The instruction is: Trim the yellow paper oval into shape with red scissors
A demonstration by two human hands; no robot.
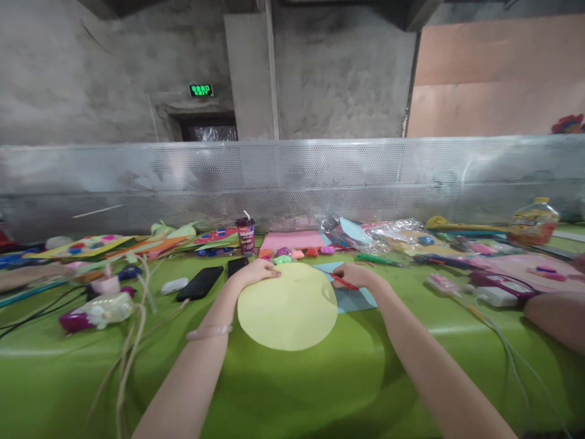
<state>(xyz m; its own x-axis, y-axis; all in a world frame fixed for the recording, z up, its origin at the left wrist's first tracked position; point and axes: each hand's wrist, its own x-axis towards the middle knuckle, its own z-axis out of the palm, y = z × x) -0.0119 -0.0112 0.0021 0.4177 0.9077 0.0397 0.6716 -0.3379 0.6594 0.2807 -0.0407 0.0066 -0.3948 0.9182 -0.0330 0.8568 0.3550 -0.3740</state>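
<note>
A large pale yellow paper circle (287,311) lies in front of me at the edge of the green-covered table. My left hand (256,272) grips its upper left edge, with the fingers partly hidden. At its upper right, my right hand (357,275) is closed around a slim red pen-like tool (343,281), whose tip is near the circle's edge; its exact kind is hard to make out. A light blue sheet of paper (354,300) lies partly under the circle, below my right hand. Small coloured clay lumps (311,252) sit just beyond the circle.
Left of my arms lie a black phone (200,283), a white case (174,286) and loose cables (132,329). A purple drink cup (245,236) with a straw stands behind. Green scissors (378,260) lie to the right. Other people's arms (555,317) reach in at both sides.
</note>
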